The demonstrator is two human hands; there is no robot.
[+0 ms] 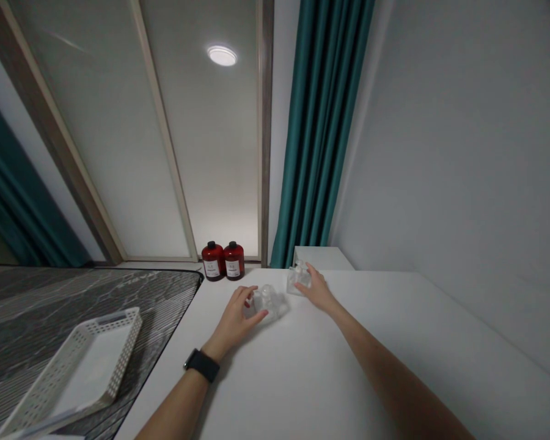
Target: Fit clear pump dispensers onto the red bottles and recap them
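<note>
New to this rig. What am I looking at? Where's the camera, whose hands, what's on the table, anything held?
No machine here: a person works with two bare hands. The one picture comes from a camera worn on the head, looking forward and down, so the arms enter from the bottom. The left hand, black watch on its wrist, closes thumb and fingers on the nearer clear object lying on the white table. The right hand touches the farther clear object; whether it grips is unclear. Both objects are too blurred to name. Behind them stand two dark red bottles. At left, a white perforated basket sits on a dark marbled surface.
</note>
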